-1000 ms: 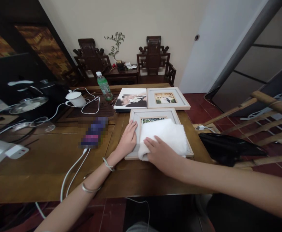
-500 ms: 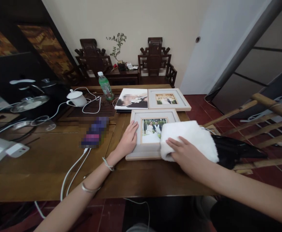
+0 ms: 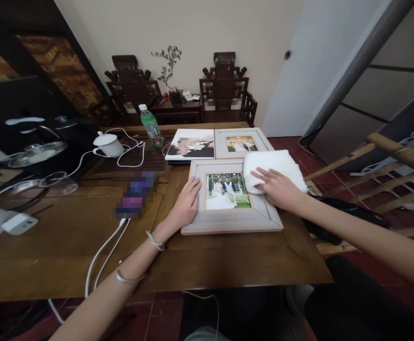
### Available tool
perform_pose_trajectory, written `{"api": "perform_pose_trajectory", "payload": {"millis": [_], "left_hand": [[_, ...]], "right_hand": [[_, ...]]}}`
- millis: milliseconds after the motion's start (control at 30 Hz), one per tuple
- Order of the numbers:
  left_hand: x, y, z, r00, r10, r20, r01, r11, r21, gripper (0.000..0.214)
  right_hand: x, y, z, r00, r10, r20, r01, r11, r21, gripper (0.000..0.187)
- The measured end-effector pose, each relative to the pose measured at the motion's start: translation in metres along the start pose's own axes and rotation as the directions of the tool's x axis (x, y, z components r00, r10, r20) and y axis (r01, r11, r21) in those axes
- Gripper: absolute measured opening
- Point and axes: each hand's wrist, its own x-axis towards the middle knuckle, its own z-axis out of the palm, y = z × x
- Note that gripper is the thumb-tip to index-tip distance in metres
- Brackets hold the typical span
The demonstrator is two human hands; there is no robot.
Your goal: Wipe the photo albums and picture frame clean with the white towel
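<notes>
A pale wooden picture frame (image 3: 228,221) with a photo lies flat on the brown table (image 3: 68,246). My left hand (image 3: 184,204) rests flat on the frame's left border, fingers stretched out. My right hand (image 3: 278,188) presses flat on a folded white cloth (image 3: 274,163) at the frame's upper right corner, fingers spread over it. The cloth overhangs the frame's right side.
Behind the frame lie a second framed photo (image 3: 240,142) and a photo print (image 3: 192,144). A green bottle (image 3: 151,127), white teapot (image 3: 106,144), blurred phone (image 3: 135,199) with white cable (image 3: 102,251) stand left. A black bag (image 3: 342,215) and bamboo chair (image 3: 395,184) are right.
My right hand slid the white cloth from the frame's middle to the right, then up to its upper right corner, uncovering the photo. My left hand stayed on the left border.
</notes>
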Motion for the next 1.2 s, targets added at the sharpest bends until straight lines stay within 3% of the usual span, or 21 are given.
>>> {"api": "perform_pose_trajectory", "payload": {"millis": [167, 233, 400, 533, 700, 867, 967, 1067, 1200], "left_hand": [[0.0, -0.001, 0.001, 1.0, 0.003, -0.008, -0.003, 1.0, 0.0, 0.047], [0.0, -0.001, 0.001, 1.0, 0.006, -0.011, -0.005, 1.0, 0.009, 0.047], [0.001, 0.0, 0.001, 1.0, -0.016, -0.011, 0.016, 1.0, 0.015, 0.047], [0.001, 0.001, 0.001, 0.999, -0.035, -0.004, 0.035, 0.999, 0.019, 0.046], [0.0, 0.0, 0.003, 1.0, -0.007, -0.011, 0.007, 1.0, 0.006, 0.046], [0.0, 0.0, 0.005, 1.0, -0.013, -0.024, 0.014, 1.0, 0.019, 0.046], [0.0, 0.001, 0.005, 0.999, -0.009, -0.031, 0.01, 1.0, 0.016, 0.046], [0.0, 0.002, 0.005, 0.999, -0.015, -0.041, 0.016, 1.0, 0.02, 0.046], [0.0, 0.003, 0.005, 0.999, -0.025, -0.041, 0.027, 0.999, 0.031, 0.045]], "right_hand": [[0.051, 0.004, 0.001, 0.999, 0.03, -0.035, -0.029, 0.999, 0.031, 0.05], [0.074, -0.011, -0.005, 0.997, 0.011, -0.073, -0.007, 0.999, 0.05, 0.053], [0.124, -0.059, -0.017, 0.975, -0.167, -0.144, 0.173, 0.984, 0.032, 0.042], [0.14, -0.072, -0.012, 0.986, -0.134, -0.095, 0.138, 0.99, 0.037, 0.04], [0.124, -0.043, -0.006, 0.996, -0.075, -0.037, 0.076, 0.997, 0.029, 0.043], [0.082, 0.002, 0.002, 1.0, 0.017, 0.012, -0.017, 1.0, 0.013, 0.046], [0.055, 0.017, 0.01, 0.998, 0.06, -0.011, -0.06, 0.998, -0.002, 0.046], [0.034, 0.012, 0.011, 0.998, 0.055, -0.03, -0.054, 0.998, 0.038, 0.046], [0.012, -0.016, -0.005, 1.0, 0.006, 0.008, -0.007, 0.987, 0.158, 0.044]]}}
